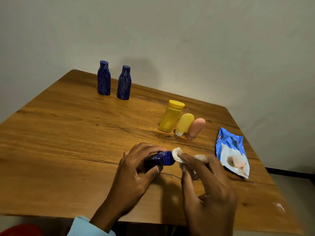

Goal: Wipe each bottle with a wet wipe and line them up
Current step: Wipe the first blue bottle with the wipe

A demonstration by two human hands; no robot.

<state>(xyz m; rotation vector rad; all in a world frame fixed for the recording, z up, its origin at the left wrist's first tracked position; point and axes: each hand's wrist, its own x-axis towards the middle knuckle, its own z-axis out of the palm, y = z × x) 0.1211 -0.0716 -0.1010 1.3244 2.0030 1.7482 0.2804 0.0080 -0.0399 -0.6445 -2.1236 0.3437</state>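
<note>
My left hand [136, 169] grips a small blue bottle [162, 158] lying sideways just above the wooden table [68, 142], its cap pointing right. My right hand [204, 181] pinches a white wet wipe [177, 155] and presses it against the cap end. Two tall blue bottles [104, 78] [124, 83] stand side by side at the back left. A yellow bottle [171, 116], a small yellow tube [184, 124] and a peach tube [195, 128] stand in a row at the right of centre.
A blue and white wet wipe packet [231, 152] lies flat near the table's right edge. A pale wall rises directly behind the table. A red object [18, 230] shows at the bottom left corner, below the table's front edge.
</note>
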